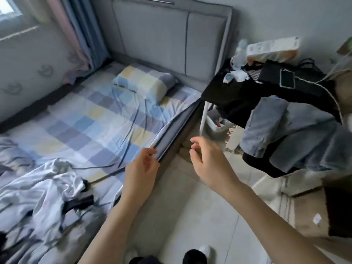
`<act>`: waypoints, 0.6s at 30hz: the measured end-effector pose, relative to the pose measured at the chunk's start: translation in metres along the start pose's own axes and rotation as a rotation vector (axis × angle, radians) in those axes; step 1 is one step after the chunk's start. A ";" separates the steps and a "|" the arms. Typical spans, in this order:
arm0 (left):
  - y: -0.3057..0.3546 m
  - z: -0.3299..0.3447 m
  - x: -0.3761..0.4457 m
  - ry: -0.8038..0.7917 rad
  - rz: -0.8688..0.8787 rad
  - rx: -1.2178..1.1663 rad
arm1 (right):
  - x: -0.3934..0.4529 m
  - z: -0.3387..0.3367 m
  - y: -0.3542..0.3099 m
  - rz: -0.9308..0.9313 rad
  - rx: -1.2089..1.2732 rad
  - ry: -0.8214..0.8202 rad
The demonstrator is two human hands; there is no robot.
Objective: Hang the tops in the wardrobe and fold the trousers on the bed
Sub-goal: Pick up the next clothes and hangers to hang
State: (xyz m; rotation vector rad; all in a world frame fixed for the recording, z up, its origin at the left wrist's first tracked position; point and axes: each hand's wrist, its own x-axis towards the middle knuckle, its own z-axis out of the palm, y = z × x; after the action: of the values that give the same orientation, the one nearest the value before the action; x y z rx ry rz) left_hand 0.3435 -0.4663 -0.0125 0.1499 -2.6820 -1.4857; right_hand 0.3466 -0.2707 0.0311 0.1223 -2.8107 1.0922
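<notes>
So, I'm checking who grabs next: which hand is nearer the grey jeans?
Right. The right hand reaches over the floor toward the grey jeans; the left hand hovers at the bed edge.

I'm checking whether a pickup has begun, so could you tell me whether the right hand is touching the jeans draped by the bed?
Apart. The head view shows the right hand open in mid-air over the floor, with bare floor visible between its fingertips and the jeans.

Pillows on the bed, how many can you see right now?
1. A checked pillow lies at the head of the bed, against the grey headboard. The crumpled white clothes near the foot could hide another.
</notes>
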 end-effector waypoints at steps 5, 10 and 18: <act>-0.117 -0.103 -0.032 0.172 -0.283 0.002 | 0.005 0.112 -0.075 -0.122 0.005 -0.239; -0.231 -0.204 -0.071 0.255 -0.570 -0.051 | -0.007 0.242 -0.152 -0.133 -0.011 -0.521; -0.391 -0.321 -0.072 0.385 -0.886 -0.187 | 0.002 0.417 -0.225 0.020 -0.048 -0.911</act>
State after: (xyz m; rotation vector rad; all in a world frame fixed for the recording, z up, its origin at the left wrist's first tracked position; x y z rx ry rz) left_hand 0.4703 -0.9336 -0.1756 1.5807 -2.2072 -1.6130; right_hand 0.3359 -0.7178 -0.1236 0.7656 -3.6038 1.1826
